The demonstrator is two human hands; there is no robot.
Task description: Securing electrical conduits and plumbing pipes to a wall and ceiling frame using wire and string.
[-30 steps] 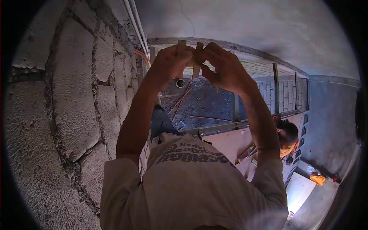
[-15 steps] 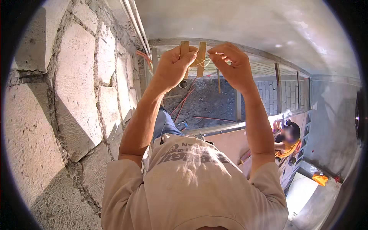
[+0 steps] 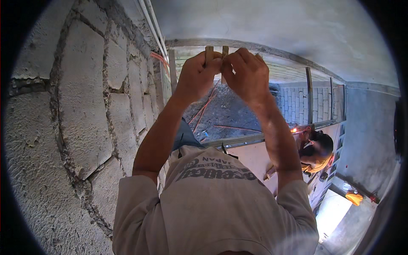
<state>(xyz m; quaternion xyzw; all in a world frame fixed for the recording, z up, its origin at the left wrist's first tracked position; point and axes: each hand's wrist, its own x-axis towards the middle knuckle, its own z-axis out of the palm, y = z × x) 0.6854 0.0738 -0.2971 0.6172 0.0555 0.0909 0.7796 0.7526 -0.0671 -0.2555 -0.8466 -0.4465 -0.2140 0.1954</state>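
Tan strips [image 3: 209,52] point upward, long axes parallel, left hand [image 3: 196,75] gripping one, right hand [image 3: 248,75] curled, grasp unclear.

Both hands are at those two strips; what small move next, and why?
Perhaps ease the right hand aside slightly: it covers the middle of the right strip, while the left hand has hold of the left strip.

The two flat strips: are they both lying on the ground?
No, the left strip is gripped in the left hand, and the right strip is held up between that and the right hand.
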